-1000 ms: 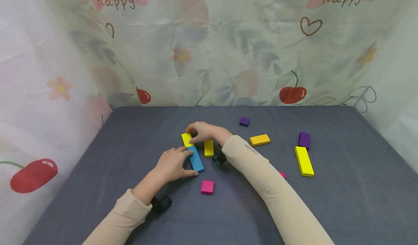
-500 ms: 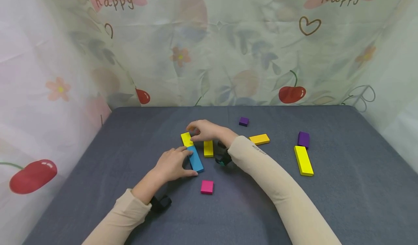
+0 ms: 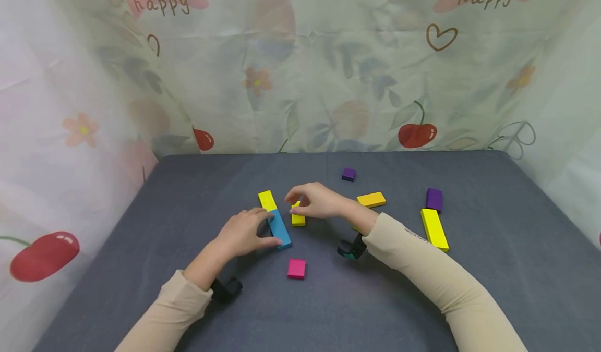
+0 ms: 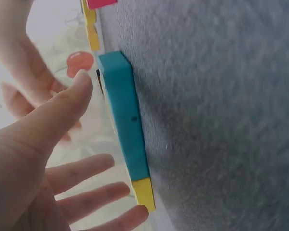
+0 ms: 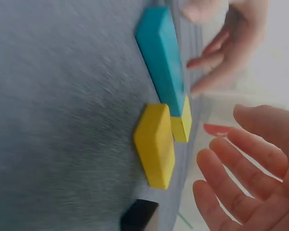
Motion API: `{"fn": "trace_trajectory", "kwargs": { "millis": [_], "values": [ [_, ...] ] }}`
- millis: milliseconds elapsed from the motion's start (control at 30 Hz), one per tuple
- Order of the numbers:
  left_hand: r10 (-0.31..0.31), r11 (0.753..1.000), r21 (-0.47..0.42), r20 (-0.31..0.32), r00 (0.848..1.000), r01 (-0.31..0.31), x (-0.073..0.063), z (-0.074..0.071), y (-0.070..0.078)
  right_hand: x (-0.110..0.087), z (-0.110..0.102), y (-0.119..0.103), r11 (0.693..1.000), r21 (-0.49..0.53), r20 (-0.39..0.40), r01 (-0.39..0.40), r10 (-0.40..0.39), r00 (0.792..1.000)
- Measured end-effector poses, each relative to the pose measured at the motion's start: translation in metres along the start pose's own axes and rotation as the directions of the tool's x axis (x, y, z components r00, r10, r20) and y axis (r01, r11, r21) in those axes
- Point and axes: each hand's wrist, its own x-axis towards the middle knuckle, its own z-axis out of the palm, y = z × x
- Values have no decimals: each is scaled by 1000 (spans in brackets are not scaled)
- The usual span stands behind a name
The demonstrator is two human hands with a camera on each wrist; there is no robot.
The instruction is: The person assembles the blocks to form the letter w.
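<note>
A blue block (image 3: 280,231) lies on the dark cloth, end to end with a yellow block (image 3: 267,201). My left hand (image 3: 241,233) is beside the blue block, thumb and fingers spread around it; the left wrist view has them apart from the blue block (image 4: 123,115). My right hand (image 3: 319,201) hovers over another yellow block (image 3: 298,220), partly covering it in the head view. Its fingers are loosely bent with nothing between them, and the right wrist view has them clear of that yellow block (image 5: 155,144).
Nearer the body lies a pink block (image 3: 296,269). A small purple block (image 3: 348,174) is at the back, an orange-yellow block (image 3: 371,199) right of my hand. Farther right, a purple block (image 3: 434,199) meets a long yellow block (image 3: 434,229), partly behind the right sleeve.
My right hand has withdrawn from the yellow block at the blue one's end, moving right and slightly nearer. My left fingers have eased off the blue block. The blocks keep their arrangement.
</note>
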Motion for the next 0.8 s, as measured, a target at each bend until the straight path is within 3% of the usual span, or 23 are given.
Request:
{"fn": "trace_trajectory", "kwargs": {
  "millis": [167,333,633,800],
  "values": [
    [15,1000,-5,-8,1000,-15,7,-3,-5,-21,9,-2,999,12,-6,38,-38,999],
    [43,999,-6,-6,999,-43,13,-5,-8,-35,23,-9,998,39,46,59,-61,997],
    [34,999,31,19,999,-34,16,-4,-9,-53,40,-21,996,74,118,-59,50,992],
    [33,999,11,38,999,-33,17,-4,-10,-60,46,-23,996,57,126,-63,55,990]
  ]
}}
